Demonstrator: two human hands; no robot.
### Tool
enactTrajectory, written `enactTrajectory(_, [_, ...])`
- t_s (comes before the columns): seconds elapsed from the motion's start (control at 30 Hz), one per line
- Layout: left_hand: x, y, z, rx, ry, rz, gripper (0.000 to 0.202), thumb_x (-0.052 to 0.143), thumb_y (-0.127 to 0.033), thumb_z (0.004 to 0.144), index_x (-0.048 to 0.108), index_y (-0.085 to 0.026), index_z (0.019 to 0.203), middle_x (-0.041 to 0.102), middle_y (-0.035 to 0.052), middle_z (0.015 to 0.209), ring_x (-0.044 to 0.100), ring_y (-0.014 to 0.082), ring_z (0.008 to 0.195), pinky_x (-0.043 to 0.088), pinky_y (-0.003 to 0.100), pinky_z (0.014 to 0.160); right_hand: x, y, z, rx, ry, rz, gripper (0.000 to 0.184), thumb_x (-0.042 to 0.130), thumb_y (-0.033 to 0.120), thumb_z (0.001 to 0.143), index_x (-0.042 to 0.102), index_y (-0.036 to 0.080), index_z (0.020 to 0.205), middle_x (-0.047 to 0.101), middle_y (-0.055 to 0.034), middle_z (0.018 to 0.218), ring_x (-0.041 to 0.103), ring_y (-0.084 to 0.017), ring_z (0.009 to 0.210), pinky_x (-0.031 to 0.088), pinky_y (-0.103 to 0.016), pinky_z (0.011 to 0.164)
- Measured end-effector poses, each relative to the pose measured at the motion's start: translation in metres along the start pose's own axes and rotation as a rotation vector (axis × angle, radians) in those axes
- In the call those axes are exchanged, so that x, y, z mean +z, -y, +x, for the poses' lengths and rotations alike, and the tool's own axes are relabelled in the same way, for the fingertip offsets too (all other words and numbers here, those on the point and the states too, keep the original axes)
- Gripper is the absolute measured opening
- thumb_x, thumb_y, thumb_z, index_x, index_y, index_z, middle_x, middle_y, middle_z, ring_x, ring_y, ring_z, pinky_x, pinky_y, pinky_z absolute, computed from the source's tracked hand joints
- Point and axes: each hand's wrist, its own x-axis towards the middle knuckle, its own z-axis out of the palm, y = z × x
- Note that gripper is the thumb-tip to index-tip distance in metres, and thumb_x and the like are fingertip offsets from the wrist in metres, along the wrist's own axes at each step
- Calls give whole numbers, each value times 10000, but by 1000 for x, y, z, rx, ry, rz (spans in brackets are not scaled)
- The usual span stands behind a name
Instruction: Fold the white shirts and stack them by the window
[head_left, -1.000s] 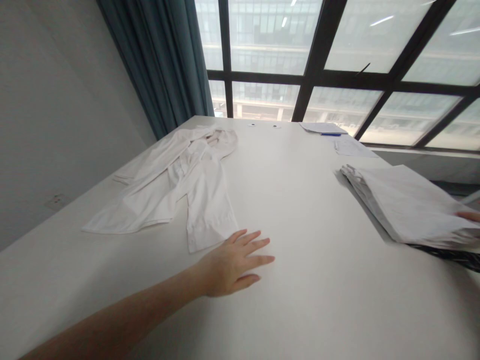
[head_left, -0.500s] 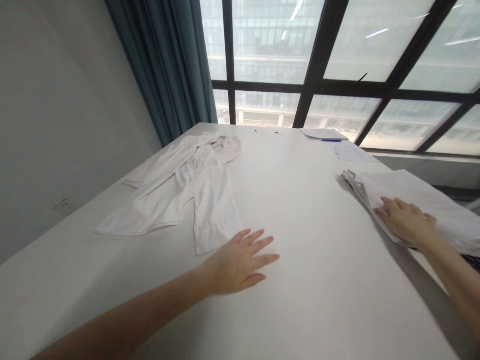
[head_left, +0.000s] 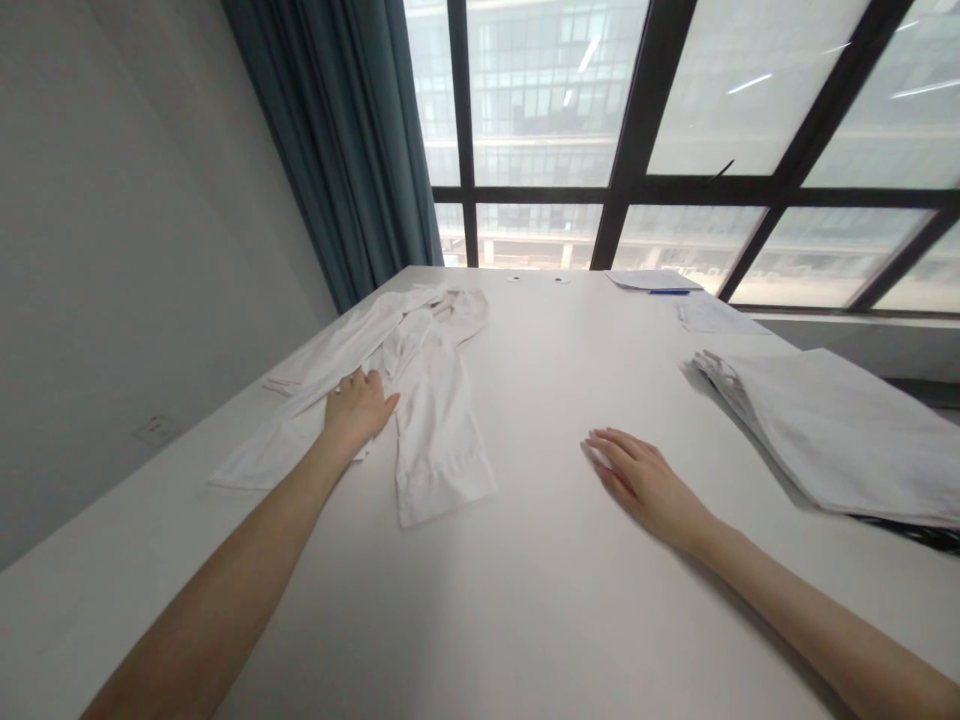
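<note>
A crumpled white shirt (head_left: 439,420) lies spread on the left part of the white table (head_left: 540,600), one sleeve pointing toward me. My left hand (head_left: 358,408) rests on the shirt's body, fingers together and lying flat, gripping nothing that I can see. My right hand (head_left: 637,475) lies flat on the bare table to the right of the shirt, fingers stretched out and holding nothing. A folded grey-white garment (head_left: 832,430) sits at the table's right edge, apart from both hands.
Papers (head_left: 712,315) and a blue pen (head_left: 670,292) lie at the far right of the table near the window. A dark teal curtain (head_left: 352,150) hangs at the back left. A grey wall runs along the left side.
My left hand has moved from the bare table up onto the shirt. My right hand has left the folded garment and come to rest on the table's middle.
</note>
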Motion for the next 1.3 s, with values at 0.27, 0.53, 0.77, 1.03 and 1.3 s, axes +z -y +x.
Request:
enactTrajectory(0.27, [-7,9,12,7,-125,-164,339,295,-290,975,587,-155,1083,604,181,1096,569,328,1019,453,390,794,-5,-3,0,27,-20,104,316,418,299,991,578,222,1252,622,-117,1297,545,-258,1242,458,-460,1015])
enactTrajectory(0.53, [-51,-8,16,-9,-182,-834,122,426,-282,865,499,-212,798,612,13,823,563,185,797,417,263,730,-7,20,8,-43,84,200,325,419,272,991,541,219,1288,596,-120,1323,503,-248,1271,407,-471,1045])
enactTrajectory(0.77, [-58,-41,-12,315,79,-807,229,429,-399,842,464,-209,721,513,-27,666,502,163,663,371,264,649,1,93,43,-67,210,296,411,532,345,955,501,174,1327,602,-130,1270,513,-274,1179,405,-473,995])
enactTrajectory(1.03, [-44,-38,-9,354,165,-648,314,411,-479,836,513,-197,745,607,54,792,584,219,753,435,317,716,20,120,57,-20,207,432,336,533,70,885,513,152,1210,607,-100,1081,580,-187,911,453,-346,853])
enactTrajectory(1.3, [-34,-45,-12,373,204,-535,427,387,-403,847,648,-109,1014,641,190,1141,602,315,1100,436,397,982,22,123,62,59,226,409,300,496,52,821,509,149,1105,607,-47,880,548,-161,745,424,-289,721])
